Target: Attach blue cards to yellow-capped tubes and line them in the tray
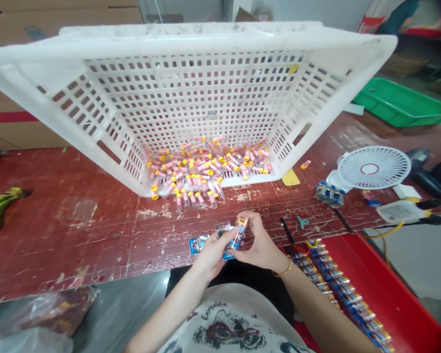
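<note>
Both hands meet at the near edge of a worn red table (77,230). My left hand (213,255) and my right hand (255,242) are both closed on one small clear tube in a blue printed packet (238,233), held between the fingertips. A blue card (197,243) lies on the table just left of my left hand. In front, a big white perforated crate (191,88) is tipped toward me, with a heap of small pink tubes with yellow caps (206,169) spilling from its lower edge.
A red tray (382,284) at my right holds a row of packed blue packets (338,284). A small white fan (373,169), a white box with a cable (400,211), a green tray (400,103), and green bananas (0,206) at far left lie around.
</note>
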`<state>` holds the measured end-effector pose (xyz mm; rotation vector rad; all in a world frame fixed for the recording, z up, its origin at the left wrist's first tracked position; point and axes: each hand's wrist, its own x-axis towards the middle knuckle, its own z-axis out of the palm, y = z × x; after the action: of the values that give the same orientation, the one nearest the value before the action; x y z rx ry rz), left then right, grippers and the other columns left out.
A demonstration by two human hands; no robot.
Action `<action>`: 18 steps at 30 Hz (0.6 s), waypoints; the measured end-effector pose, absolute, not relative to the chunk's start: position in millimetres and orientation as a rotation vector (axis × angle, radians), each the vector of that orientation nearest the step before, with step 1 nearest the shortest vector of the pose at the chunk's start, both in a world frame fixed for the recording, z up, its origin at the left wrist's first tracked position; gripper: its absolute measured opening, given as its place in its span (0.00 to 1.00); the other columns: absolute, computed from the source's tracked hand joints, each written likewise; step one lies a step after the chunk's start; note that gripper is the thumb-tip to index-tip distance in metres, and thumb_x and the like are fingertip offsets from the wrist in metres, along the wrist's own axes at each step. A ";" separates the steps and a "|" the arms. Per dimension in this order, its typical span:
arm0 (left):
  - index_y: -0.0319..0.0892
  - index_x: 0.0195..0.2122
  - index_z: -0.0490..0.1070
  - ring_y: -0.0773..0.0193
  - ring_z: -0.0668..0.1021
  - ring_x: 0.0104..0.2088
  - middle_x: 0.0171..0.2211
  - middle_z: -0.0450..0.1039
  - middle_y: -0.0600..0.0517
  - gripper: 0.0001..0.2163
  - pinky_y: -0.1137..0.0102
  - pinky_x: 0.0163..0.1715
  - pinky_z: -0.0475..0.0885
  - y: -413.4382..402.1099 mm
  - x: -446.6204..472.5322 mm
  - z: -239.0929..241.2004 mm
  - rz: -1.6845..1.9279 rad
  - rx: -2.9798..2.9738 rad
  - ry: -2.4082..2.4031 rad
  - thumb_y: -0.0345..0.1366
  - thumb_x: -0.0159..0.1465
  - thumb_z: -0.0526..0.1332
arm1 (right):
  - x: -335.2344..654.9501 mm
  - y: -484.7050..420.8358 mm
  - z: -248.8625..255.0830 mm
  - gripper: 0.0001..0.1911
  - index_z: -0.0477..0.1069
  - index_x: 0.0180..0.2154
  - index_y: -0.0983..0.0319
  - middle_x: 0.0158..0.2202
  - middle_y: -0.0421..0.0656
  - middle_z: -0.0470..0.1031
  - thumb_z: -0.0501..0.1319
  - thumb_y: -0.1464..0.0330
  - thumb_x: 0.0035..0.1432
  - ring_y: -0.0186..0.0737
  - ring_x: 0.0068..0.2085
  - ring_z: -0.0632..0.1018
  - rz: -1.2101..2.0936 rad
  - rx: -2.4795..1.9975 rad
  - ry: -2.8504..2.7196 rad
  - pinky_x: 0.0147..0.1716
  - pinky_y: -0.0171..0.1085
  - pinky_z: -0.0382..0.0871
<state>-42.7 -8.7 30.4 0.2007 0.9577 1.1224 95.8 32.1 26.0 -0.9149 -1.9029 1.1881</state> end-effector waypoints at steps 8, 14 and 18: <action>0.35 0.31 0.77 0.66 0.77 0.27 0.27 0.78 0.49 0.15 0.73 0.33 0.70 -9.1 -41.2 33.7 1.138 0.273 1.003 0.39 0.45 0.74 | 93.0 32.4 31.4 0.31 0.54 0.46 0.58 0.45 0.45 0.62 0.67 0.71 0.42 0.40 0.43 0.71 1.110 -0.934 -1.883 0.41 0.39 0.69; 0.38 0.38 0.77 0.62 0.78 0.34 0.33 0.78 0.47 0.16 0.70 0.37 0.71 -12.0 -34.2 27.2 1.055 0.390 1.054 0.41 0.51 0.70 | 114.0 25.1 24.7 0.31 0.55 0.47 0.59 0.46 0.45 0.64 0.68 0.66 0.42 0.43 0.45 0.71 0.924 -1.124 -1.875 0.47 0.42 0.67; 0.40 0.44 0.75 0.57 0.77 0.37 0.36 0.77 0.46 0.18 0.63 0.42 0.70 -42.4 -31.8 14.6 0.683 0.472 1.043 0.44 0.55 0.66 | 218.8 8.8 -13.4 0.33 0.55 0.48 0.60 0.45 0.47 0.66 0.68 0.61 0.43 0.44 0.45 0.72 0.721 -1.536 -1.776 0.47 0.43 0.67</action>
<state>-31.8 -42.4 14.6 0.4722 1.0433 0.6826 218.8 8.8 -13.4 -1.5362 -1.7758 0.7210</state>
